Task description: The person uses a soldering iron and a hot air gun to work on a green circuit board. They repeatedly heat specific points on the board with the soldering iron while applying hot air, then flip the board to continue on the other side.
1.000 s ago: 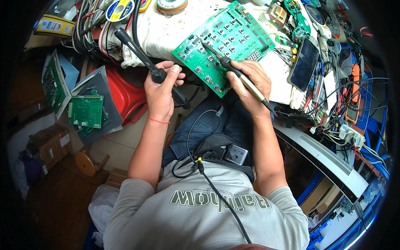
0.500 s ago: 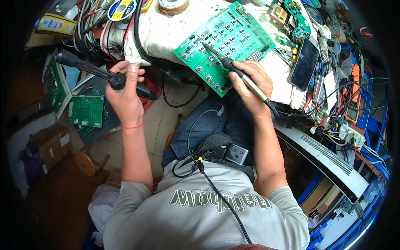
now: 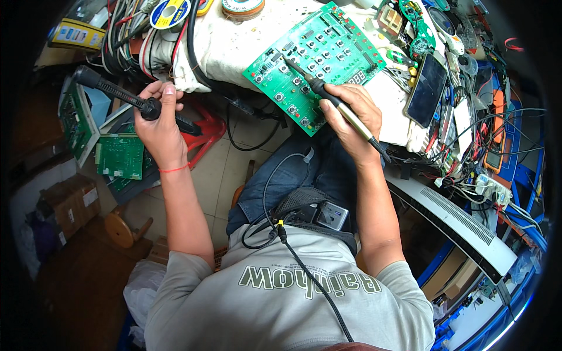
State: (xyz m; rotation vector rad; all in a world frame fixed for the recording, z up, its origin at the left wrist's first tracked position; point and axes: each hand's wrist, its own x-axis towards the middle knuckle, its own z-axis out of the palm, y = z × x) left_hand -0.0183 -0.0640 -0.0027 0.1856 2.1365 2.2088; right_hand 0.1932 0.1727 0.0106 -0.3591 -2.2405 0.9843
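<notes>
A green circuit board (image 3: 351, 52) with buttons, red LEDs and a digit display lies tilted on the white-covered bench. My right hand (image 3: 357, 114) is closed round a soldering iron (image 3: 319, 86), its tip pointing down at the board's left part, near a small chip; whether it touches is too small to tell. Off the bench's front edge, my left hand (image 3: 161, 120) holds a black desoldering pump (image 3: 126, 93) slantwise, its capped end up to the left. The thumb and forefinger come close together beside the white cloth's edge; the pump passes behind the palm.
Solder spools (image 3: 171, 13) and thick cables stand at the back left. A dark phone (image 3: 426, 90), tools and tangled wires crowd the right. More green boards (image 3: 120, 157) sit low at left near a red stool (image 3: 209, 126). A white slotted panel (image 3: 451, 216) lies right of me.
My left hand has moved left and slightly up with the desoldering pump, uncovering more of the red stool. My right hand and the soldering iron have barely shifted.
</notes>
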